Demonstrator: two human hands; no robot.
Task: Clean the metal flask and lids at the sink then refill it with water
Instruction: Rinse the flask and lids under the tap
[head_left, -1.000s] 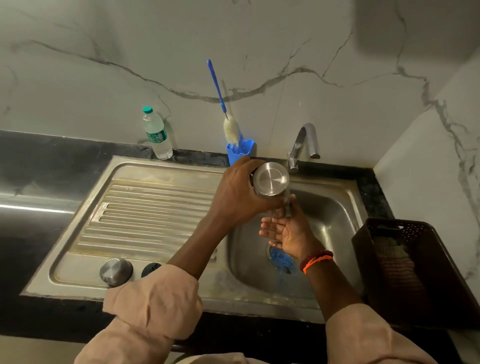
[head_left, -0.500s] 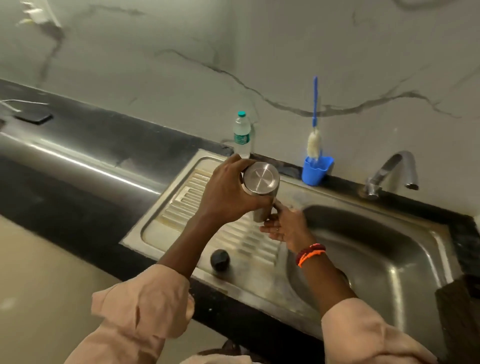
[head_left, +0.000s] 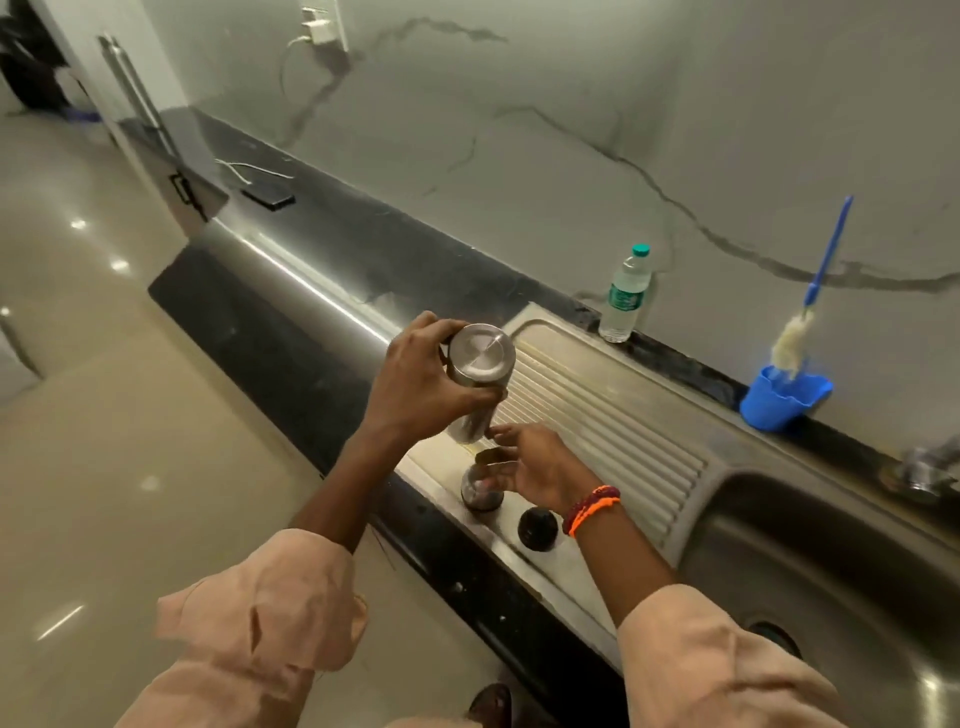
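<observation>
The metal flask (head_left: 480, 364) is held upside down, its round base facing me, above the left end of the drainboard (head_left: 597, 405). My left hand (head_left: 415, 384) grips it around the body. Just below, my right hand (head_left: 540, 467) reaches down with its fingers curled around the metal lid (head_left: 480, 493), which sits on the drainboard's front left corner. A small black lid (head_left: 537, 528) lies on the drainboard just right of the metal one, untouched.
The sink basin (head_left: 831, 571) is at the right, with the tap (head_left: 924, 467) at the frame edge. A plastic water bottle (head_left: 623, 296) and a blue cup (head_left: 779, 397) holding a bottle brush (head_left: 826, 254) stand by the wall. A phone (head_left: 267, 197) lies on the far-left counter.
Both hands moved left from over the basin to the drainboard's left end, carrying the flask along. My right hand dropped from under the flask onto the metal lid. The view swung left.
</observation>
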